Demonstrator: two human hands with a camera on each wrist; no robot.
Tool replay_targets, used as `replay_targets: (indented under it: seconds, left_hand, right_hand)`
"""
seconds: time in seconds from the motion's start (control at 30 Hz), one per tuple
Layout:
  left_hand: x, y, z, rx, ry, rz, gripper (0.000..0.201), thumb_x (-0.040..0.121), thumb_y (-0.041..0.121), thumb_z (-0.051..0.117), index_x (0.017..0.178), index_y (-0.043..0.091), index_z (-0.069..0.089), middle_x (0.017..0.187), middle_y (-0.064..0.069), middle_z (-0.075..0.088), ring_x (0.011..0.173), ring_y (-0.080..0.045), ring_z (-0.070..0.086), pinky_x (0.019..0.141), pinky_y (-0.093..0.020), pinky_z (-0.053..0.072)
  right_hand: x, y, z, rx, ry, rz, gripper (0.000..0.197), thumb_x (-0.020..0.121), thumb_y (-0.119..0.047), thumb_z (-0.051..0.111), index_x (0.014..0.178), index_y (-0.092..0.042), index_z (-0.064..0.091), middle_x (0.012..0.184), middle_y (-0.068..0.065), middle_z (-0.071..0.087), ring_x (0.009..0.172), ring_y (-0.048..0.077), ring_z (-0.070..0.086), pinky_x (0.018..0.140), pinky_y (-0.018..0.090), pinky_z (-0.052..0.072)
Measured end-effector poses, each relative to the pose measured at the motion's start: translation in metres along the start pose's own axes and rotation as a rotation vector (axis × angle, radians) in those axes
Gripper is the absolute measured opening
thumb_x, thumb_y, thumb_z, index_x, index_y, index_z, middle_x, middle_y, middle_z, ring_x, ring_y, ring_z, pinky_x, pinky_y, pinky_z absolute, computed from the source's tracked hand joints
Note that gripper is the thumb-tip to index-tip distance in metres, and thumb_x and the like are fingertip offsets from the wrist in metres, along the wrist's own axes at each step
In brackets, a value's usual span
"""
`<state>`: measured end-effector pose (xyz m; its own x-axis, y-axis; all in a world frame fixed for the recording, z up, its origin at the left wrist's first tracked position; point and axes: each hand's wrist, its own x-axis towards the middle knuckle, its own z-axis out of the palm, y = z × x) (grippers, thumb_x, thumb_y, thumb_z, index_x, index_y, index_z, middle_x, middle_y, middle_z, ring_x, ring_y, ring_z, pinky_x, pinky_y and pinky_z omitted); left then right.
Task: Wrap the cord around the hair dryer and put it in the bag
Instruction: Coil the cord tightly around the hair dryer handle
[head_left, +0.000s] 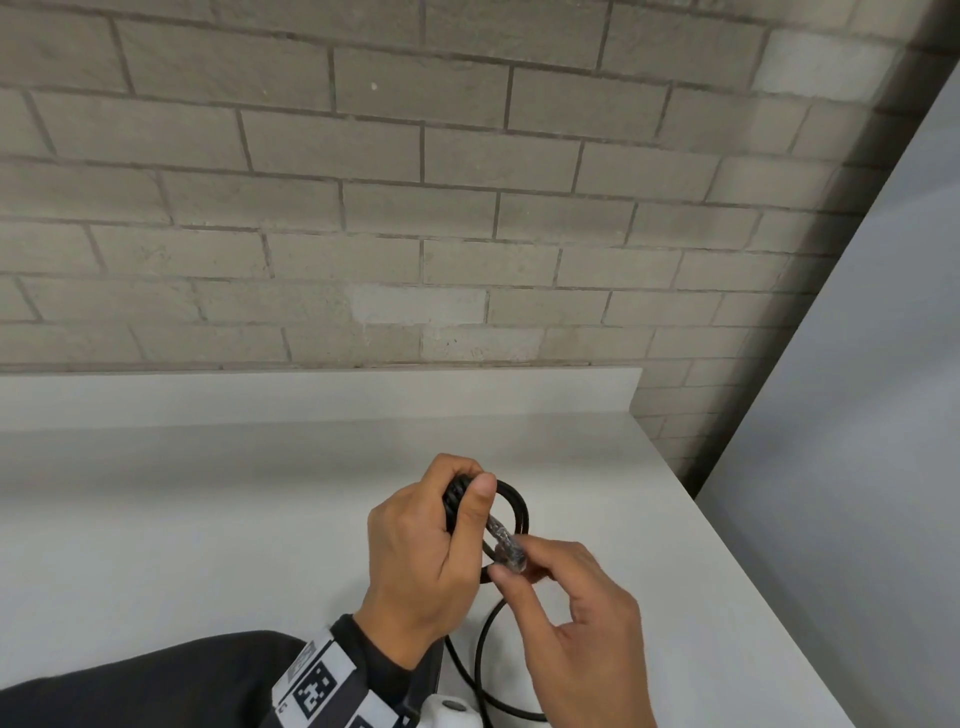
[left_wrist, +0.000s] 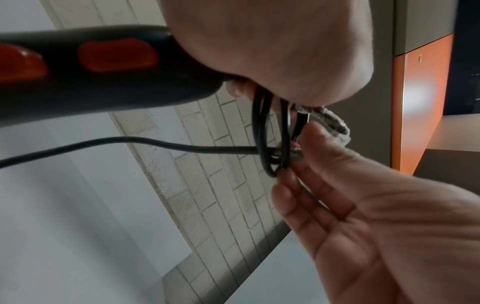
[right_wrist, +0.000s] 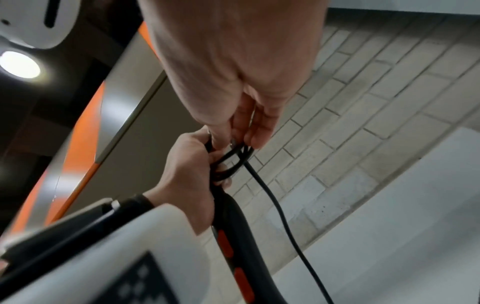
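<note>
My left hand grips the end of the black hair dryer handle, which has orange buttons, together with several loops of black cord wound round it. My right hand pinches the cord's plug end, which is wrapped in clear plastic, just right of the left thumb. A loose length of cord hangs down from the hands toward the bottom edge. In the right wrist view the right fingers meet the loops above the handle. The dryer's body is hidden. No bag is in view.
Both hands are over a white countertop with a low white upstand against a grey brick wall. A pale panel stands to the right past the counter's edge. An orange and grey cabinet shows in the left wrist view.
</note>
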<state>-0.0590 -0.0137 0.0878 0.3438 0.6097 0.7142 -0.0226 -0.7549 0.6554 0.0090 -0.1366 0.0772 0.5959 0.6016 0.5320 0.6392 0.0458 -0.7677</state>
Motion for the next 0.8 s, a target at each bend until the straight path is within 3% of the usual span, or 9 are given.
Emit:
replay_targets:
  seconds: [0.1, 0.2, 0.23, 0.3, 0.43, 0.53, 0.63, 0.7, 0.8]
  left_hand:
    - [0.001, 0.000, -0.002, 0.029, -0.011, 0.019, 0.035, 0.101, 0.058, 0.032, 0.090, 0.033, 0.054, 0.055, 0.009, 0.054, 0.049, -0.010, 0.052, 0.045, -0.034, 0.044]
    - [0.001, -0.001, -0.003, 0.037, -0.012, 0.026, 0.035, 0.101, 0.058, 0.032, 0.090, 0.033, 0.054, 0.055, 0.012, 0.054, 0.048, -0.006, 0.050, 0.045, -0.026, 0.041]
    - [0.000, -0.001, -0.003, 0.027, -0.011, 0.026, 0.036, 0.101, 0.058, 0.032, 0.090, 0.032, 0.055, 0.055, 0.015, 0.052, 0.047, -0.004, 0.048, 0.045, -0.023, 0.039]
    - [0.000, 0.000, -0.003, 0.017, -0.012, 0.035, 0.039, 0.101, 0.057, 0.033, 0.089, 0.029, 0.057, 0.053, 0.018, 0.046, 0.046, -0.003, 0.045, 0.044, -0.023, 0.038]
    - [-0.003, 0.004, 0.000, 0.011, -0.042, 0.071, 0.041, 0.102, 0.055, 0.034, 0.089, 0.024, 0.058, 0.053, 0.016, 0.043, 0.045, -0.004, 0.043, 0.044, -0.023, 0.037]
    - [-0.003, 0.003, 0.001, 0.015, -0.027, 0.049, 0.042, 0.102, 0.055, 0.035, 0.089, 0.023, 0.059, 0.053, 0.016, 0.042, 0.046, -0.002, 0.042, 0.046, -0.020, 0.035]
    - [-0.001, 0.000, 0.000, -0.006, -0.015, 0.009, 0.037, 0.100, 0.057, 0.036, 0.088, 0.029, 0.056, 0.052, 0.012, 0.043, 0.045, -0.003, 0.040, 0.045, -0.021, 0.034]
    - [0.000, -0.001, -0.001, -0.038, -0.010, -0.020, 0.036, 0.099, 0.058, 0.037, 0.087, 0.030, 0.056, 0.053, 0.010, 0.046, 0.045, -0.004, 0.041, 0.046, -0.022, 0.033]
    - [0.000, -0.001, 0.000, -0.036, -0.020, -0.022, 0.034, 0.099, 0.057, 0.038, 0.087, 0.031, 0.056, 0.055, 0.010, 0.052, 0.046, -0.004, 0.044, 0.047, -0.021, 0.035]
  right_hand:
    - [0.004, -0.007, -0.008, 0.132, -0.063, 0.194, 0.015, 0.077, -0.038, 0.076, 0.091, -0.039, 0.072, 0.087, -0.010, 0.073, 0.086, 0.012, 0.068, 0.080, 0.015, 0.049]
    - [0.016, -0.016, -0.025, 0.355, -0.194, 0.357, 0.015, 0.075, -0.021, 0.083, 0.085, -0.029, 0.076, 0.079, 0.002, 0.077, 0.077, 0.014, 0.072, 0.077, 0.023, 0.054]
    - [0.020, -0.020, -0.031, 0.444, -0.233, 0.409, 0.015, 0.071, -0.026, 0.084, 0.084, -0.024, 0.077, 0.076, 0.006, 0.076, 0.073, 0.016, 0.071, 0.074, 0.022, 0.054]
    - [0.026, -0.024, -0.043, 0.665, -0.309, 0.517, 0.039, 0.057, -0.040, 0.088, 0.080, -0.010, 0.076, 0.066, 0.010, 0.072, 0.064, 0.019, 0.065, 0.066, 0.023, 0.053]
    - [0.029, -0.028, -0.052, 1.009, -0.326, 0.670, 0.063, 0.043, -0.050, 0.093, 0.073, 0.001, 0.072, 0.046, 0.007, 0.043, 0.050, 0.022, 0.053, 0.051, 0.029, 0.051]
    - [0.021, -0.020, -0.045, 0.990, -0.261, 0.557, 0.066, 0.045, -0.056, 0.091, 0.078, -0.001, 0.074, 0.050, 0.010, 0.051, 0.058, 0.024, 0.060, 0.059, 0.029, 0.054]
    - [0.009, -0.004, -0.037, 0.766, -0.209, 0.319, 0.066, 0.051, -0.061, 0.087, 0.094, -0.013, 0.077, 0.083, 0.014, 0.073, 0.080, 0.024, 0.067, 0.074, 0.026, 0.055]
    - [0.000, 0.006, -0.031, 0.606, -0.210, 0.180, 0.054, 0.059, -0.056, 0.086, 0.101, -0.022, 0.076, 0.106, 0.005, 0.073, 0.095, 0.019, 0.067, 0.079, 0.023, 0.053]
    - [-0.009, 0.017, -0.017, 0.316, -0.133, -0.016, 0.029, 0.077, -0.044, 0.076, 0.104, -0.033, 0.073, 0.118, -0.007, 0.069, 0.110, 0.016, 0.064, 0.084, 0.021, 0.052]
